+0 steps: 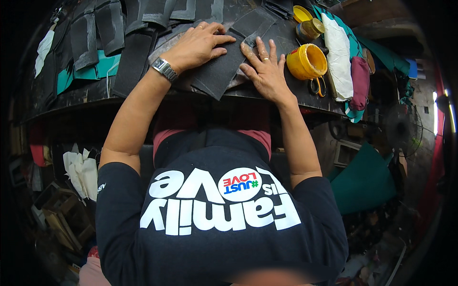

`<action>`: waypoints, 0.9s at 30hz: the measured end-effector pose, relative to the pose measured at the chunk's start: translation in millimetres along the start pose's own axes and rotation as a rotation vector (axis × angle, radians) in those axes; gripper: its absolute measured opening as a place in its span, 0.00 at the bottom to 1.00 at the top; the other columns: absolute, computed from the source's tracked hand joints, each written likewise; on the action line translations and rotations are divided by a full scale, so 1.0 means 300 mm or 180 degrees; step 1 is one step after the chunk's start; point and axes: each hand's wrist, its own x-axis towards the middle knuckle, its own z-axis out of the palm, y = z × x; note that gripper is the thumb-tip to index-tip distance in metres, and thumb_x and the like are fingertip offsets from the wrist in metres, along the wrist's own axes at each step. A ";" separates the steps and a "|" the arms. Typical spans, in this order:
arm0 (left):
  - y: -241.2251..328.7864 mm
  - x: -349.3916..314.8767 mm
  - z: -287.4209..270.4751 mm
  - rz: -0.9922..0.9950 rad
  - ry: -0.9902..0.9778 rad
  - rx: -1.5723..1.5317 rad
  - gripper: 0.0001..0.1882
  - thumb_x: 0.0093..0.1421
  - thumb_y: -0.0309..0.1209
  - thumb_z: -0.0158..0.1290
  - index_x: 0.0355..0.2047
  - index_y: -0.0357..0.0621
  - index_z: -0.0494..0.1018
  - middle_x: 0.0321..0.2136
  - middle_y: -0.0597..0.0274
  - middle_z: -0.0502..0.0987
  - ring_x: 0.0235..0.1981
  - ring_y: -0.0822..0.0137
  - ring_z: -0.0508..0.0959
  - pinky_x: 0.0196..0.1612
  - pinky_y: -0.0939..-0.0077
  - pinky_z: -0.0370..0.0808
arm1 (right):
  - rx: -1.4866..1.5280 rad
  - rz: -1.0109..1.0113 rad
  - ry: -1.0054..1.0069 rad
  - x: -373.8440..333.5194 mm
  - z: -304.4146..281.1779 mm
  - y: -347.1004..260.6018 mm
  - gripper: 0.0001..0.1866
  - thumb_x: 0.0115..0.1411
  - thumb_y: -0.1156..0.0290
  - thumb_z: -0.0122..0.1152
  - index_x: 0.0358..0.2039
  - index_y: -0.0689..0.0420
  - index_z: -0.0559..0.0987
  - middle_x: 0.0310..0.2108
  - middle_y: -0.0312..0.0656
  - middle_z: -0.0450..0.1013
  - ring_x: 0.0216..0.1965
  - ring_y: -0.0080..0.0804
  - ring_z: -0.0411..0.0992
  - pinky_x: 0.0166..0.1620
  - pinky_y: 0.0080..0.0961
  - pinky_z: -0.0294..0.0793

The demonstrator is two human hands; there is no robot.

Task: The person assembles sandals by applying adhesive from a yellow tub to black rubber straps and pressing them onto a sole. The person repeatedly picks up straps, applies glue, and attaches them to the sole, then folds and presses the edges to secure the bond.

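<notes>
On the dark work table, a black, felt-like sheet piece (213, 75) lies beneath my hands, one corner pointing toward me over the table's near edge. My left hand (200, 46), with a metal watch on its wrist, rests on the piece's far left part, fingers stretched out and nothing in them. Pressing at its right side is my right hand (267, 71), its fingers spread and fingertips touching the edge of a dark grey strip (254, 27) just beyond. Under the sheet, a paler layer shows at the sides.
Right of my right hand stand a yellow tub (307, 62), orange-handled scissors (317, 87) and an open jar (310, 30). Rolled white cloth (337, 57) and maroon cloth (360, 83) lie farther right. Several black pieces with grey, smeared edges (85, 40) cover the table's left and far side.
</notes>
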 end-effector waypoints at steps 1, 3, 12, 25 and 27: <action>0.000 0.000 -0.002 0.0002 0.0009 -0.0009 0.21 0.63 0.42 0.57 0.57 0.61 0.78 0.55 0.62 0.73 0.56 0.55 0.71 0.59 0.58 0.70 | 0.0082 -0.0043 -0.0016 -0.016 -0.001 -0.011 0.33 0.68 0.36 0.44 0.70 0.33 0.65 0.76 0.48 0.43 0.77 0.55 0.30 0.68 0.73 0.28; 0.001 0.002 -0.004 -0.0017 -0.0045 -0.0014 0.21 0.63 0.42 0.57 0.57 0.60 0.77 0.55 0.62 0.73 0.57 0.55 0.71 0.59 0.57 0.70 | 0.0049 -0.0193 -0.0105 -0.048 -0.001 -0.043 0.33 0.67 0.36 0.45 0.70 0.32 0.65 0.76 0.49 0.44 0.77 0.55 0.30 0.68 0.73 0.28; -0.004 0.015 -0.006 0.0017 -0.0111 -0.0014 0.22 0.62 0.41 0.58 0.57 0.59 0.77 0.56 0.60 0.73 0.58 0.54 0.71 0.60 0.57 0.70 | 0.0201 -0.0822 -0.0145 -0.206 -0.032 -0.249 0.33 0.63 0.35 0.52 0.65 0.35 0.72 0.76 0.47 0.44 0.77 0.54 0.31 0.69 0.72 0.29; 0.034 -0.111 -0.052 0.0353 -0.0061 0.0005 0.23 0.63 0.43 0.58 0.58 0.55 0.75 0.61 0.64 0.71 0.64 0.56 0.67 0.63 0.57 0.64 | -0.1505 0.0430 -0.0091 -0.027 -0.390 0.241 0.33 0.61 0.34 0.55 0.40 0.53 0.87 0.42 0.45 0.78 0.46 0.45 0.70 0.50 0.43 0.67; 0.035 -0.096 -0.037 0.0265 -0.0063 0.0062 0.23 0.64 0.44 0.56 0.59 0.55 0.75 0.62 0.65 0.70 0.64 0.56 0.66 0.64 0.58 0.63 | -0.1914 0.0445 -0.0629 -0.005 -0.381 0.259 0.35 0.60 0.31 0.53 0.38 0.52 0.88 0.41 0.45 0.79 0.47 0.44 0.70 0.52 0.44 0.66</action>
